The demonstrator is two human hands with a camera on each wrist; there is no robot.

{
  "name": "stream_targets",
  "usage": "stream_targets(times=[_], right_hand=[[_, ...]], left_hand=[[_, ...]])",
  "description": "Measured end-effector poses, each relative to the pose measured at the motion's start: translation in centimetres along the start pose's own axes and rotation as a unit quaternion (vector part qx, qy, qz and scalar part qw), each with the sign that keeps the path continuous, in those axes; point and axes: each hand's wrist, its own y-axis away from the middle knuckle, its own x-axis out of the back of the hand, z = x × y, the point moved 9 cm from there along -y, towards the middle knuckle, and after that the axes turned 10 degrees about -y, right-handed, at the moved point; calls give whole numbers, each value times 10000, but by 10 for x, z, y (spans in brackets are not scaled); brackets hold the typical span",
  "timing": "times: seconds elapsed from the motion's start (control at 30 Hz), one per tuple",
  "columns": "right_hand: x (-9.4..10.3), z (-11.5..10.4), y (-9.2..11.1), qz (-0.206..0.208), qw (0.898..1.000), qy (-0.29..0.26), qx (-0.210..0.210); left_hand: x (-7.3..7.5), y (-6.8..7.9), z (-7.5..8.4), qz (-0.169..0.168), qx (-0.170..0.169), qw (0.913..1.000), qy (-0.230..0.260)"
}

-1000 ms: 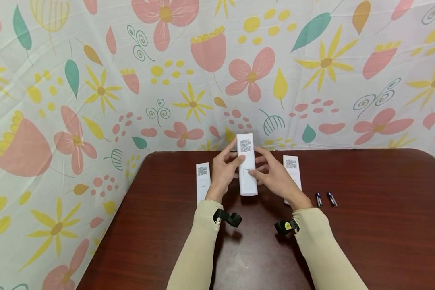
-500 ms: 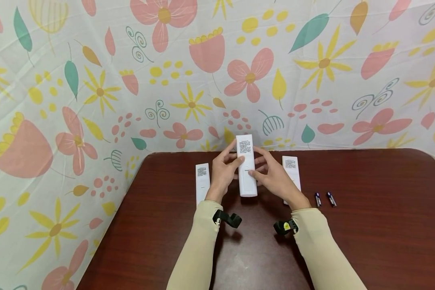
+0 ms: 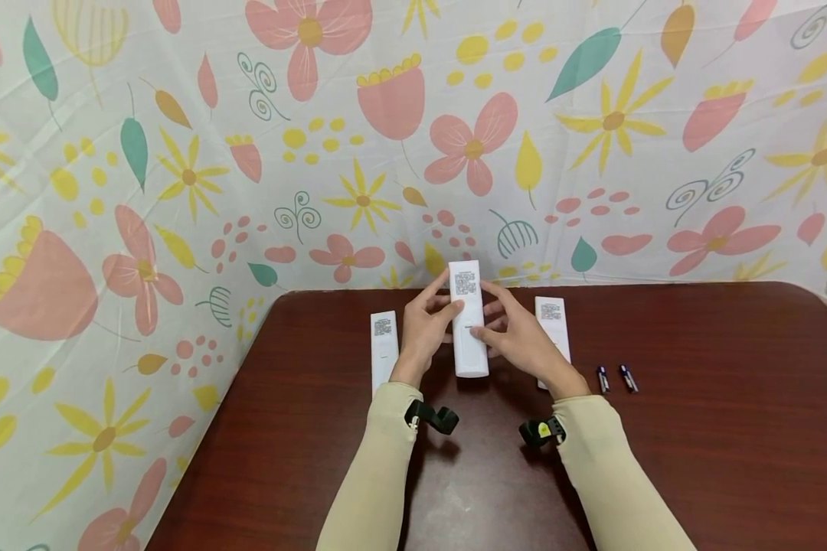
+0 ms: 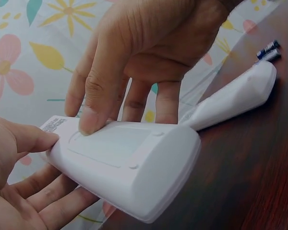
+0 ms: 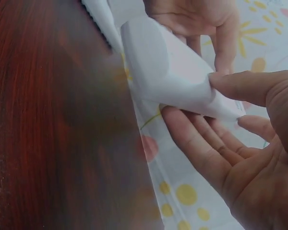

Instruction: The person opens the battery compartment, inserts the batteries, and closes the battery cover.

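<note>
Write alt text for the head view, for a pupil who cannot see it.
A person's left hand and right hand hold a white device, apparently a remote control, its printed side facing the camera. On the dark reddish table lie a similar device to the left and another to the right, with two batteries further right. Behind is a floral cloth.

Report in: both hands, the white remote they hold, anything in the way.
Left hand and right hand gripping white remote, right thumb on its back. Remote held above table. Nothing seen blocking; two batteries lie off to the right.
</note>
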Motion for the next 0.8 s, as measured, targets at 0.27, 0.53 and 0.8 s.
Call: stream_targets(times=[0.27, 0.53, 0.8], right_hand=[[-1, 7, 1, -111, 9998, 22, -183], [-8, 17, 0, -349, 9980, 29, -522], [-12, 28, -2, -434, 9960, 91, -769]], left_hand=[[1, 0, -4, -51, 179, 9996, -195], [0, 0, -14, -81, 424, 9977, -530], [-1, 0, -21, -85, 530, 9953, -810]])
